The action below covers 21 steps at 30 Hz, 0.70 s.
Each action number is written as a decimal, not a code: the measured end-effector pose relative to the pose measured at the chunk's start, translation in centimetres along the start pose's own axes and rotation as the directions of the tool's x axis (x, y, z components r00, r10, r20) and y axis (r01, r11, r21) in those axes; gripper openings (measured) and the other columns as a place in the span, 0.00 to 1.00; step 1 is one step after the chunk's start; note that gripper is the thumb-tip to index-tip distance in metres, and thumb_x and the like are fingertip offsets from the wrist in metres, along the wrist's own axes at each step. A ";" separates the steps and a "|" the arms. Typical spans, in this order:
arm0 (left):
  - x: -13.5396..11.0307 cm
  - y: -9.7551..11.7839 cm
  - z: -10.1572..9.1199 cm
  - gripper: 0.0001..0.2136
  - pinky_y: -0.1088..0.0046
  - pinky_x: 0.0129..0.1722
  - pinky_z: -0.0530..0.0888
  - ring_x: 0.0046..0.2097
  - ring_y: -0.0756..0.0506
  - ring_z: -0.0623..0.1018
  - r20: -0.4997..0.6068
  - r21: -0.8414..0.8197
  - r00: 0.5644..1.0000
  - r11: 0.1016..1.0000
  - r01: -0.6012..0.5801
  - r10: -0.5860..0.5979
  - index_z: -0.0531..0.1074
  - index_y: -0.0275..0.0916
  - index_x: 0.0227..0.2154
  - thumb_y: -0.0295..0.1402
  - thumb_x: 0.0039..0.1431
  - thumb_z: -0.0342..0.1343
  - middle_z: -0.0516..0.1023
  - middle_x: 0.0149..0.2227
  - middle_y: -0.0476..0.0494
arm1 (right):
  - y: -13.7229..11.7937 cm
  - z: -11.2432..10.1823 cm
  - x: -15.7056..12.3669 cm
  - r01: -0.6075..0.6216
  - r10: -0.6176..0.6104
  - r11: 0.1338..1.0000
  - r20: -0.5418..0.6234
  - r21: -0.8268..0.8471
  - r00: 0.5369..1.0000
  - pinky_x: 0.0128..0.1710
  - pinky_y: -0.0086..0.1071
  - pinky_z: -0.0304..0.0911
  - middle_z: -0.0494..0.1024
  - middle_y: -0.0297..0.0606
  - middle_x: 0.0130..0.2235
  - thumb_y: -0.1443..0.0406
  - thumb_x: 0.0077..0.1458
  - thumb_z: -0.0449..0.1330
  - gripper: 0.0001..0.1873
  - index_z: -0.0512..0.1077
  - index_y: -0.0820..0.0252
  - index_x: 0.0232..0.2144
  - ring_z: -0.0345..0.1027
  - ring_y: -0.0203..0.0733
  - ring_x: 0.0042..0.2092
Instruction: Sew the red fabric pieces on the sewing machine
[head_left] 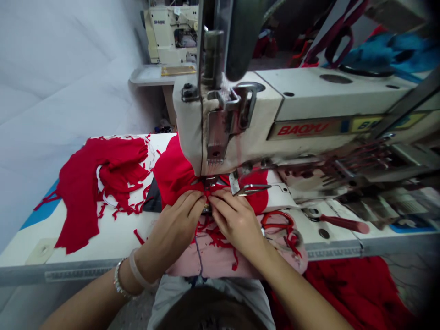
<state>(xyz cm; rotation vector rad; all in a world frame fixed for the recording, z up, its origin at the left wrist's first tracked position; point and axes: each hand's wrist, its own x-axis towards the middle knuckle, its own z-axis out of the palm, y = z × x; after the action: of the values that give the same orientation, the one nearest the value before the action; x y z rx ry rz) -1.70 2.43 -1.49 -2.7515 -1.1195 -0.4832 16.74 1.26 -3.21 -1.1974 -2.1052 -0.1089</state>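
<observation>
Worktable (113, 240), red fabric (172, 174) under left grip (172, 231)

left hand (173, 229): palm down, fingers pinched forward | right hand (237, 220): palm down, fingertips meeting left's

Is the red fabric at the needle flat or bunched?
Bunched: red fabric heaps in folds where left hand and right hand pinch it.
</observation>
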 end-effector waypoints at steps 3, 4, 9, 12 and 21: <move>0.1 -0.2 -0.1 0.16 0.60 0.47 0.78 0.54 0.39 0.73 0.014 -0.008 1.000 1.000 0.007 -0.007 0.66 0.30 0.53 0.22 0.65 0.44 0.72 0.53 0.33 | 0.0 0.1 0.0 -0.005 0.005 1.000 0.005 0.009 1.000 0.49 0.38 0.70 0.78 0.47 0.44 0.71 0.62 0.53 0.13 0.75 0.69 0.46 0.70 0.45 0.49; 0.2 -0.3 -0.1 0.16 0.60 0.47 0.78 0.54 0.39 0.73 0.014 -0.004 1.000 1.000 0.004 -0.004 0.66 0.29 0.54 0.22 0.65 0.44 0.72 0.53 0.33 | 0.1 0.2 0.1 -0.007 0.007 1.000 0.008 -0.003 1.000 0.48 0.38 0.71 0.78 0.47 0.44 0.72 0.62 0.53 0.14 0.75 0.70 0.47 0.70 0.45 0.49; 0.7 -0.3 0.1 0.16 0.61 0.43 0.79 0.52 0.38 0.74 -0.021 0.023 0.999 0.999 -0.030 0.031 0.65 0.29 0.54 0.22 0.65 0.44 0.73 0.51 0.33 | 0.1 0.8 0.6 0.025 -0.021 0.994 0.041 -0.104 0.999 0.45 0.40 0.74 0.77 0.52 0.46 0.72 0.61 0.53 0.17 0.73 0.72 0.50 0.69 0.48 0.51; 0.7 -0.6 0.1 0.15 0.62 0.43 0.78 0.51 0.39 0.74 -0.041 0.014 0.999 1.000 -0.015 0.016 0.65 0.31 0.52 0.21 0.65 0.43 0.74 0.50 0.34 | 0.1 0.2 0.3 0.128 -0.124 0.979 0.039 -0.157 0.992 0.48 0.41 0.73 0.77 0.53 0.46 0.73 0.60 0.54 0.16 0.74 0.74 0.48 0.69 0.50 0.52; -3.7 -5.3 0.7 0.26 0.72 0.32 0.73 0.35 0.47 0.73 0.237 -0.722 0.649 0.317 0.616 -0.723 0.64 0.36 0.41 0.52 0.52 0.62 0.70 0.33 0.46 | 2.6 -3.8 -6.8 -0.498 0.536 0.824 -0.086 0.271 0.840 0.35 0.31 0.69 0.78 0.37 0.32 0.63 0.58 0.61 0.05 0.74 0.59 0.34 0.73 0.38 0.34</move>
<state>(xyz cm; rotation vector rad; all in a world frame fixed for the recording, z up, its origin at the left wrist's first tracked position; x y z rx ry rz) -7.76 3.99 -3.43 -2.5126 -2.5378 -1.5431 23.03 -3.63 -5.20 -1.5121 -1.5352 0.2850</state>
